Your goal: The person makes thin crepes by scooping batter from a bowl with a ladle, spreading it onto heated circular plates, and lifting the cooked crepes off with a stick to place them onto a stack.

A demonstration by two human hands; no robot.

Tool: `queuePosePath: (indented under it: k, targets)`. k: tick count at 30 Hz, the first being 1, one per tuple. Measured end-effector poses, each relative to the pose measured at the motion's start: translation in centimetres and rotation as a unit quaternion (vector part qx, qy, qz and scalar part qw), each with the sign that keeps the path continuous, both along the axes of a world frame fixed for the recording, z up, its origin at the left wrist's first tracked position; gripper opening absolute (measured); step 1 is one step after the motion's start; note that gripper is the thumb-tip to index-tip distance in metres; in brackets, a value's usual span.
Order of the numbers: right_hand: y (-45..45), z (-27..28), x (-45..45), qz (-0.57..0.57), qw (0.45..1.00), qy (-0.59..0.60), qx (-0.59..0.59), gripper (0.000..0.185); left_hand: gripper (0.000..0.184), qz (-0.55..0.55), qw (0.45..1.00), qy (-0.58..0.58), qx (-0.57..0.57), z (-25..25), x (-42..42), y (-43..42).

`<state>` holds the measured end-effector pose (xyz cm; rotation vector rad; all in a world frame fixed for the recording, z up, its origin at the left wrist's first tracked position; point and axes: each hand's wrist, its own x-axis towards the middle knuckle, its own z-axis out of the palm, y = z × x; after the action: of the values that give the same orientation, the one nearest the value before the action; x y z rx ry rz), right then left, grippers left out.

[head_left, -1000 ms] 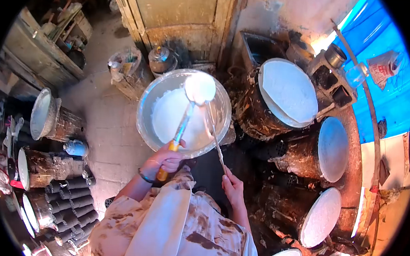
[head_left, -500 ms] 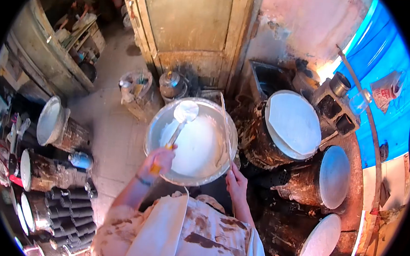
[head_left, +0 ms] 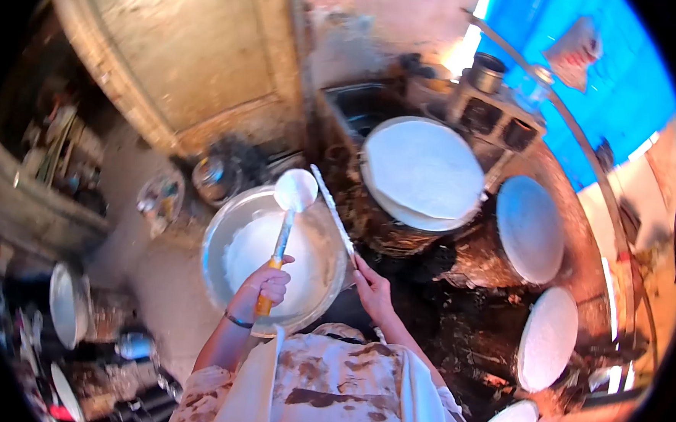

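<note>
My left hand [head_left: 267, 287] is closed round the yellow handle of a ladle [head_left: 282, 239]. The ladle's round bowl, coated white, is above the far rim of a large metal basin [head_left: 214, 243]. White batter-like liquid [head_left: 256, 249] lies in the basin. My right hand [head_left: 372, 291] pinches the lower end of a long thin stick [head_left: 333, 211] smeared with white. This stick slants up and left along the basin's right side. Beyond it, a round plate [head_left: 420, 173] tops a dark drum and carries a thin white sheet whose edge overlaps the rim.
More round plates [head_left: 530, 229] [head_left: 547, 340] stand tilted on rusty drums at the right. A concrete block [head_left: 496, 112] with a metal can [head_left: 487, 72] sits behind. Ahead is a wooden door [head_left: 186, 50]. A tub [head_left: 160, 198] and another drum [head_left: 69, 308] are at the left.
My view has turned right, toward the drums. The ladle, held in my left hand, has shifted to the basin's far right rim. The stick now leans further left at its top.
</note>
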<state>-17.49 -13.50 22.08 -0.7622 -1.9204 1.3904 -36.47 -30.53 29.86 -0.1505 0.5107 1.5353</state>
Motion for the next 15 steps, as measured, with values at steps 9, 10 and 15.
queuePosePath:
  k: [9,10,15]
  targets:
    - [12.0,5.6,14.0,-0.247,0.942,-0.034,0.224,0.042,0.038,-0.328,0.903,0.275,0.045,9.9,11.0,21.6]
    - [13.2,5.2,16.1,-0.275,0.935,-0.023,0.225,0.043,0.037,-0.358,0.891,0.274,0.050,10.8,12.9,24.1]
    - [15.4,4.1,25.0,-0.409,0.894,-0.077,0.165,0.041,0.033,-0.455,0.832,0.312,0.058,10.9,22.5,35.0]
